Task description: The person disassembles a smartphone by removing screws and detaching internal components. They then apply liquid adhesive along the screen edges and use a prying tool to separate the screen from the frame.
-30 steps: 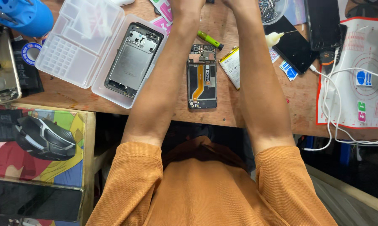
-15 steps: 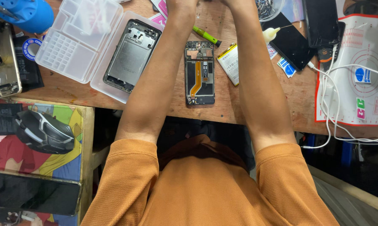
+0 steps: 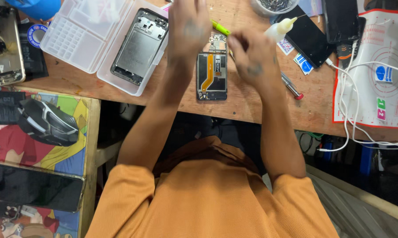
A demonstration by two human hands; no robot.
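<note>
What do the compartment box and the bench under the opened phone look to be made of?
Compartment box: likely clear, slightly frosted plastic; the bench shows through its moulded dividers.
Bench: looks like bare wood, matte brown, with scuffs and stains.
Opened phone: dark frame, probably plastic or metal, with an orange flex strip; too small to tell.

wooden workbench [image 3: 252, 108] across 12 o'clock, worn brown top | side table [image 3: 91, 132] at 9 o'clock, colourful cartoon cover | dark floor gap under bench, 3-4 o'clock | even indoor light

Scuffed wooden table [image 3: 252, 103], translucent plastic tray [image 3: 75, 42], glossy phone [image 3: 33, 187]
</note>
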